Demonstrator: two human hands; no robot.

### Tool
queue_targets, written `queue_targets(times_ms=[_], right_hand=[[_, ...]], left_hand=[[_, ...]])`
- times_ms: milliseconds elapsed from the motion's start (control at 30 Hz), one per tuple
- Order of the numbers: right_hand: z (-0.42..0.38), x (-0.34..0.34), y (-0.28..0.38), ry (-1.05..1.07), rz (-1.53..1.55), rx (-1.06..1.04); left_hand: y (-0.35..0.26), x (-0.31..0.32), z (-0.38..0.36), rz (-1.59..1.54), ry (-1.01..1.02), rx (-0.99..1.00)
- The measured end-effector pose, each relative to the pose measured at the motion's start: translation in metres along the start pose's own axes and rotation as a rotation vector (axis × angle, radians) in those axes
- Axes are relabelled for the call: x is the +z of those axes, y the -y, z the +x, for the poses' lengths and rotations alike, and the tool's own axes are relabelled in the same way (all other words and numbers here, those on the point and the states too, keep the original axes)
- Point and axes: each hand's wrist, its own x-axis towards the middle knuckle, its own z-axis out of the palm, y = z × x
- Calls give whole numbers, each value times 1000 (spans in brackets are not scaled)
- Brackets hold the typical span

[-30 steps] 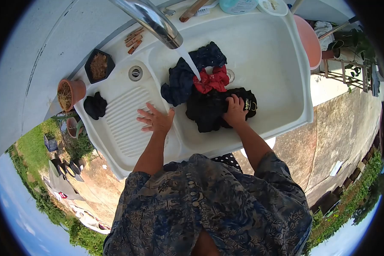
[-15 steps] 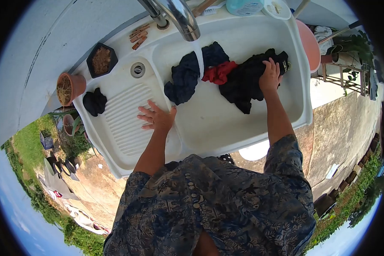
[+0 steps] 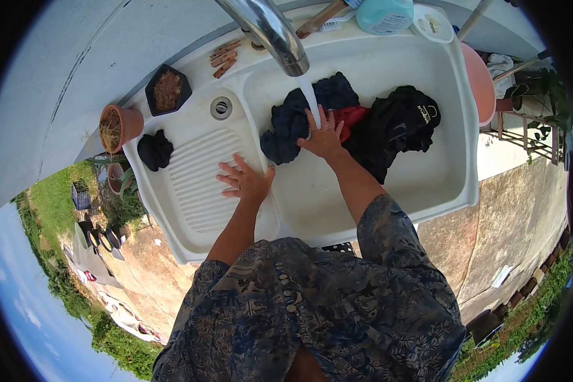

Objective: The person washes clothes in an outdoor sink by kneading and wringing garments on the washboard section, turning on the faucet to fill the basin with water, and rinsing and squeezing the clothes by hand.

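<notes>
My right hand [image 3: 325, 136] is at the water stream [image 3: 307, 95] running from the metal faucet [image 3: 280, 39], fingers spread over the clothes. Under and beside its fingers are a dark blue garment [image 3: 285, 127] and a red cloth [image 3: 353, 121]. A black garment [image 3: 395, 127] with a small yellow-white print lies to the right of that hand in the white basin [image 3: 401, 191]. My left hand [image 3: 247, 182], fingers apart, rests on the ribbed washboard [image 3: 200, 175] near the divider. A small black cloth [image 3: 155, 150] lies at the washboard's left edge.
Wooden clothespins [image 3: 223, 58], a black hexagonal pot [image 3: 167, 90] and a terracotta pot [image 3: 121, 126] stand along the sink's back and left rim. A brush [image 3: 325, 19], a light blue bottle [image 3: 385, 15] and a white tub [image 3: 433, 24] are at the back. A pink basin [image 3: 478, 83] is at the right.
My right hand has moved left from the black garment to the water stream and the blue and red clothes. My left hand stays on the washboard. The view has shifted slightly.
</notes>
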Motion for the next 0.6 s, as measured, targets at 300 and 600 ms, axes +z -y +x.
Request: queue_targets(times_ms=[300,600], right_hand=[[-42,23,-74,308,-241,141],[-56,-114,-2,94,1328,320]], left_hand=[[-1,-4,-3,-26,23,15],[-1,-12,-5,-51,67,24]])
